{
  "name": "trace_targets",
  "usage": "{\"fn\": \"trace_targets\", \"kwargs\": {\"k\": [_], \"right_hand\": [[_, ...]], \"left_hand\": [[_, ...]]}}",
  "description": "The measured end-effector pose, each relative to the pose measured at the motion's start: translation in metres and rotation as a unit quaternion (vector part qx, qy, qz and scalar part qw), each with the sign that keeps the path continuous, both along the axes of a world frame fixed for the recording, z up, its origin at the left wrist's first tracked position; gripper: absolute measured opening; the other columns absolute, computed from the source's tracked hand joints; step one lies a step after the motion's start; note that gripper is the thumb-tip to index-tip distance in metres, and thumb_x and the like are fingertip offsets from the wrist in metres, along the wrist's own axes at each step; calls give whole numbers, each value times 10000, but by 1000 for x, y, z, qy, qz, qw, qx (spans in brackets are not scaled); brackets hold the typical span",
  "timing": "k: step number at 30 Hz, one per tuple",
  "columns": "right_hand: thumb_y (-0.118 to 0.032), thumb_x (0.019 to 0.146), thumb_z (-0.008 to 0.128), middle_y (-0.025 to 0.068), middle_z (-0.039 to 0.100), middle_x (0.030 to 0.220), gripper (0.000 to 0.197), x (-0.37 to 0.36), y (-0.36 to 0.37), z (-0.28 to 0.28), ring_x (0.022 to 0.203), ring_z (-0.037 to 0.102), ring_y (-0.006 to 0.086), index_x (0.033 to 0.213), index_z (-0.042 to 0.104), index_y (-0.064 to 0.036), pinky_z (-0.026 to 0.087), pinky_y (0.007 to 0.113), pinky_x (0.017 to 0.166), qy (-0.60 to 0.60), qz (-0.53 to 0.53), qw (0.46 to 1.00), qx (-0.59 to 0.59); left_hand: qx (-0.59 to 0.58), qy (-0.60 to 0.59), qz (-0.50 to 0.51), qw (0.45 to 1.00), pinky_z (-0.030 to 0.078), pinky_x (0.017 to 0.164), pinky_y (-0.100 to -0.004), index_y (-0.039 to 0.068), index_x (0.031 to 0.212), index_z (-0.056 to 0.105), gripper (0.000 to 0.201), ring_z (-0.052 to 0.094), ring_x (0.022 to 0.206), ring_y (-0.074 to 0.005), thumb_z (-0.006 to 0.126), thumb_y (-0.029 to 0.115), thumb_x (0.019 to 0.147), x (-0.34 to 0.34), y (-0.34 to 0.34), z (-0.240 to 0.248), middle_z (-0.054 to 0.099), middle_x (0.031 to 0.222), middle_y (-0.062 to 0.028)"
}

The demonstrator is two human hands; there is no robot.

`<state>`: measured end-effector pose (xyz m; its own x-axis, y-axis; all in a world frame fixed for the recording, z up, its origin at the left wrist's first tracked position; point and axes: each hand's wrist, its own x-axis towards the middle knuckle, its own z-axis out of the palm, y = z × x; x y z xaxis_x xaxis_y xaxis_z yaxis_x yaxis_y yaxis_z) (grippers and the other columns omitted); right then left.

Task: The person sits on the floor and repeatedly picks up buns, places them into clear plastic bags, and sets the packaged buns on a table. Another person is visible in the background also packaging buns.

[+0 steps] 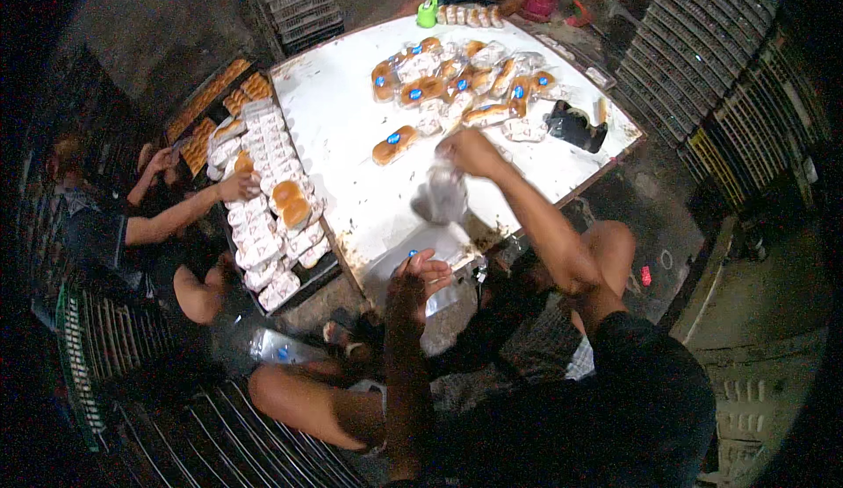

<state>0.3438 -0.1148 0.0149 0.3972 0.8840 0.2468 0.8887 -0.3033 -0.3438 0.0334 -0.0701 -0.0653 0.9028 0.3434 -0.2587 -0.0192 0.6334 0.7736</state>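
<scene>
My right hand (472, 151) is closed, its fingers pinching the top of a clear plastic bag (443, 197). The bag hangs over the near part of the white table (338, 150), smeared by motion, so its contents are hard to make out. Lower down, my left hand (423, 273) has its fingers stretched apart and holds nothing that I can see. It is by a sheaf of flat clear bags (404, 264) at the table's near edge. Beyond my right hand, a bagged brown bun (395, 145) with a blue label lies apart from a heap of bagged buns (465, 84).
At the left, a co-worker's hand (239, 187) reaches over a tray of white-wrapped buns (263, 150). Unwrapped buns (288, 198) rest on these. A black plastic bag (575, 126) and a green container (427, 12) are on the table. Stacked trays (694, 45) stand at the right.
</scene>
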Motion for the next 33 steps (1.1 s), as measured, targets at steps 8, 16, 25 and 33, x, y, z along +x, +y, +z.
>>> {"fn": "trace_targets", "kwargs": {"k": [8,16,25,33], "right_hand": [[-337,879,713,168,715,881,445,-8,8,25,776,695,338,1228,663,-66,555,428,745,103,-194,962,164],[-454,940,585,200,439,1481,540,-147,-35,-179,1315,421,469,1395,558,-165,349,575,1078,-22,1,1000,9],[-358,980,557,187,388,1545,430,-154,-38,-214,1441,310,430,1375,602,-194,267,579,1129,-5,-19,998,60],[-346,962,604,165,517,1436,378,-150,-41,-216,1388,396,403,1265,671,-130,321,572,1082,11,-11,996,89]], "left_hand": [[21,12,121,992,542,869,-356,-48,1275,525,604,653,939,-232,587,468,967,-19,34,18,658,1032,-153],[-28,-38,206,977,545,860,-371,-23,1249,559,496,663,965,-242,594,399,991,-42,72,-62,676,1022,-121],[358,308,305,827,519,892,-464,-23,1262,559,769,629,1055,-318,759,557,799,-19,75,-139,613,1143,-198],[689,345,256,584,504,861,-524,-39,1126,601,844,610,982,-454,816,623,649,-4,35,-181,564,1204,-248]]}}
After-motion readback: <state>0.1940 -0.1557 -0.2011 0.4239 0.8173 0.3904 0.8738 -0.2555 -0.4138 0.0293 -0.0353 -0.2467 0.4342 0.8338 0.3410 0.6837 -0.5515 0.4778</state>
